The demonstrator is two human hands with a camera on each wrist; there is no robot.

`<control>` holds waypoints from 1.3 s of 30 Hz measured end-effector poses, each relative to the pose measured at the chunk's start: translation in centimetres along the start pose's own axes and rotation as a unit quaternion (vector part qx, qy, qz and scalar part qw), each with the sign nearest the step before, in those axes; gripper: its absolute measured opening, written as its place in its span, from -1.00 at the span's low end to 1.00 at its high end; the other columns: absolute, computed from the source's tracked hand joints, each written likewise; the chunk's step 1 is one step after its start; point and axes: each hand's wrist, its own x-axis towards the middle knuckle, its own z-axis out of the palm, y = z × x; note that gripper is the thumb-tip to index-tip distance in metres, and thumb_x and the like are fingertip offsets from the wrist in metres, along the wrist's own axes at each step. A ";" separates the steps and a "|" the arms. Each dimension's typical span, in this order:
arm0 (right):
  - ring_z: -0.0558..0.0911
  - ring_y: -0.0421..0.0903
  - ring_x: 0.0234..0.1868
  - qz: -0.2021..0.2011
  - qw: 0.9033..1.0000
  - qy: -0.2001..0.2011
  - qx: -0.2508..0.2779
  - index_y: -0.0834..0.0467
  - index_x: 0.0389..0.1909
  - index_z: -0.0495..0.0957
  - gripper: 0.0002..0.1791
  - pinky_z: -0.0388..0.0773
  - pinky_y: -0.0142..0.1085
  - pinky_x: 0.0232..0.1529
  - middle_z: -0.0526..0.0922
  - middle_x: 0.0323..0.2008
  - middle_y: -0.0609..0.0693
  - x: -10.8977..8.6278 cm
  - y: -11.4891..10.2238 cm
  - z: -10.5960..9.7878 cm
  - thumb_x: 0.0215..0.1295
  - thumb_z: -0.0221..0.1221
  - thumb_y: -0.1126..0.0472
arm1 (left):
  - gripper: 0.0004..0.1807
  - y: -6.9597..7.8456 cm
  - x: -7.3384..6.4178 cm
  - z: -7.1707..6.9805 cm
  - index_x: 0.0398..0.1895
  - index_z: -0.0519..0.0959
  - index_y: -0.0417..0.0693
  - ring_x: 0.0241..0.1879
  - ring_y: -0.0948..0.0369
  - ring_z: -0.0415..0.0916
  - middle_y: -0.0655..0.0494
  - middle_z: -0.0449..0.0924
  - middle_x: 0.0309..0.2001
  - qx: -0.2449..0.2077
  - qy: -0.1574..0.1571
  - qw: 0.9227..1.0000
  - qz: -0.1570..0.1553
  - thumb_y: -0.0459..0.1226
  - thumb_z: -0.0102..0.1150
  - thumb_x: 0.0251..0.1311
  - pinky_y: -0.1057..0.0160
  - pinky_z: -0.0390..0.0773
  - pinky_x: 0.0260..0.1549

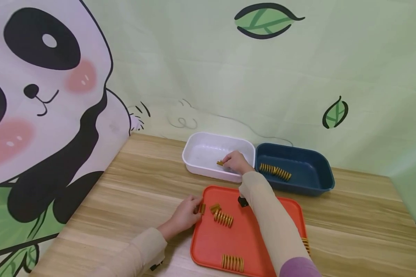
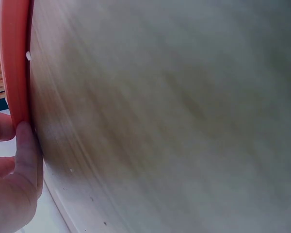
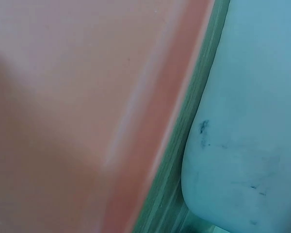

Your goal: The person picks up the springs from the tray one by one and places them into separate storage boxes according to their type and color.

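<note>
In the head view my right hand [image 1: 236,161] is over the white bin [image 1: 194,166], pinching a small gold spring [image 1: 220,163] at its fingertips. My left hand [image 1: 186,212] is at the left edge of the red tray [image 1: 249,234]. The left wrist view shows its fingers [image 2: 26,153] gripping the tray's rim [image 2: 15,63]. Right by those fingertips lies another small spring [image 1: 202,209]. Farther in on the tray are a small spring [image 1: 215,208] and a larger coil spring [image 1: 223,219]. One more large spring [image 1: 232,263] lies along the front.
Beside the white bin stands a dark blue bin [image 1: 308,179] with large gold springs [image 1: 275,171] in it. A coil spring [image 1: 305,245] shows at the tray's right edge, partly behind my right sleeve. A printed cloth backdrop [image 1: 201,69] rises behind the wooden table [image 1: 142,169].
</note>
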 end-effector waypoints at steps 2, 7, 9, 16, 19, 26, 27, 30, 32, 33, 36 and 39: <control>0.45 -0.04 -0.23 -0.001 1.000 0.002 -0.005 0.21 -0.21 0.60 -0.76 0.44 -0.28 -0.12 0.58 -0.17 0.08 -0.1 0.1 0.0 0.05 0.15 0.29 | -0.42 0.1 0.0 0.1 0.11 0.32 -0.43 -0.37 0.21 0.37 -0.16 0.41 -0.11 0.001 -0.001 1.000 -0.002 -0.49 0.12 -0.11 0.41 0.40 -0.47; 0.45 -0.05 -0.26 -0.007 1.000 0.016 -0.017 0.22 -0.23 0.60 -0.76 0.43 -0.33 -0.21 0.59 -0.20 0.08 -0.4 0.0 0.0 0.04 0.14 0.30 | -0.42 0.1 0.0 0.2 0.10 0.33 -0.43 -0.37 0.21 0.37 -0.16 0.41 -0.12 0.006 0.001 1.000 -0.001 -0.49 0.13 -0.12 0.40 0.40 -0.46; 0.44 -0.06 -0.27 -0.012 0.999 0.021 -0.022 0.23 -0.24 0.60 -0.77 0.41 -0.36 -0.25 0.59 -0.22 0.08 -0.6 -0.1 0.0 0.04 0.14 0.31 | -0.42 0.1 0.0 0.2 0.09 0.34 -0.43 -0.37 0.21 0.38 -0.15 0.41 -0.12 0.007 0.002 1.000 0.000 -0.49 0.13 -0.13 0.40 0.40 -0.46; 0.45 -0.06 -0.31 -0.019 0.999 0.029 -0.025 0.22 -0.26 0.60 -0.78 0.41 -0.39 -0.32 0.59 -0.26 0.08 -0.7 -0.2 -0.1 0.04 0.13 0.31 | -0.43 0.0 0.0 0.1 0.10 0.34 -0.42 -0.37 0.21 0.37 -0.15 0.41 -0.12 0.007 0.000 1.000 -0.001 -0.49 0.12 -0.11 0.40 0.40 -0.46; 0.44 -0.06 -0.31 -0.019 0.999 0.035 -0.029 0.22 -0.27 0.59 -0.80 0.40 -0.39 -0.33 0.59 -0.27 0.07 -0.5 -0.2 0.0 0.05 0.12 0.31 | -0.43 -0.1 0.1 0.1 0.10 0.33 -0.42 -0.36 0.20 0.38 -0.16 0.41 -0.11 0.007 -0.001 1.000 -0.001 -0.49 0.12 -0.11 0.39 0.41 -0.46; 0.45 -0.09 -0.37 -0.031 0.998 0.047 -0.017 0.25 -0.31 0.58 -0.83 0.41 -0.38 -0.34 0.58 -0.34 0.07 -0.6 -0.3 0.0 0.08 0.11 0.29 | -0.43 -0.1 0.0 0.2 0.10 0.34 -0.41 -0.35 0.20 0.39 -0.16 0.41 -0.10 0.010 0.000 1.000 -0.001 -0.48 0.11 -0.11 0.37 0.42 -0.43; 0.45 -0.08 -0.37 -0.033 0.998 0.046 -0.011 0.25 -0.31 0.57 -0.84 0.42 -0.37 -0.34 0.57 -0.35 0.07 -0.6 -0.3 0.0 0.08 0.11 0.29 | -0.43 -0.1 0.0 0.2 0.10 0.34 -0.41 -0.35 0.20 0.39 -0.16 0.41 -0.10 0.011 0.001 1.000 -0.002 -0.48 0.11 -0.11 0.37 0.42 -0.43; 0.44 -0.07 -0.40 -0.045 0.998 0.046 0.008 0.24 -0.34 0.57 -0.86 0.43 -0.35 -0.36 0.56 -0.40 0.06 -0.6 -0.3 -0.1 0.07 0.12 0.29 | -0.42 0.0 0.0 0.1 0.10 0.33 -0.42 -0.36 0.20 0.39 -0.16 0.41 -0.10 0.010 0.001 1.000 -0.002 -0.49 0.10 -0.12 0.38 0.42 -0.44; 0.44 -0.07 -0.40 -0.049 0.998 0.046 0.017 0.24 -0.35 0.57 -0.86 0.44 -0.34 -0.36 0.55 -0.41 0.06 -0.7 -0.3 -0.2 0.07 0.13 0.28 | -0.42 0.0 0.0 0.1 0.11 0.33 -0.42 -0.36 0.20 0.39 -0.16 0.41 -0.10 0.007 0.000 1.000 -0.003 -0.49 0.10 -0.12 0.39 0.42 -0.45; 0.45 -0.06 -0.39 -0.050 0.997 0.048 0.020 0.24 -0.35 0.57 -0.86 0.45 -0.33 -0.34 0.56 -0.40 0.07 -0.6 -0.3 -0.2 0.08 0.13 0.28 | -0.42 0.0 0.0 0.1 0.10 0.33 -0.42 -0.36 0.20 0.39 -0.17 0.41 -0.10 0.007 -0.001 1.000 -0.001 -0.50 0.10 -0.12 0.38 0.42 -0.46; 0.46 -0.06 -0.35 -0.048 0.997 0.055 0.028 0.24 -0.32 0.57 -0.84 0.46 -0.34 -0.29 0.57 -0.35 0.08 -0.6 -0.3 -0.1 0.09 0.14 0.26 | -0.42 0.0 -0.1 0.1 0.11 0.33 -0.42 -0.36 0.21 0.39 -0.17 0.41 -0.09 0.008 -0.004 1.000 -0.003 -0.49 0.10 -0.11 0.39 0.42 -0.45; 0.47 -0.08 -0.34 -0.053 0.996 0.068 0.031 0.24 -0.31 0.58 -0.83 0.45 -0.36 -0.29 0.58 -0.34 0.08 -0.6 -0.4 -0.1 0.09 0.15 0.24 | -0.43 0.0 -0.1 0.1 0.09 0.33 -0.43 -0.35 0.20 0.39 -0.17 0.41 -0.09 0.010 -0.002 1.000 -0.001 -0.49 0.10 -0.12 0.38 0.42 -0.44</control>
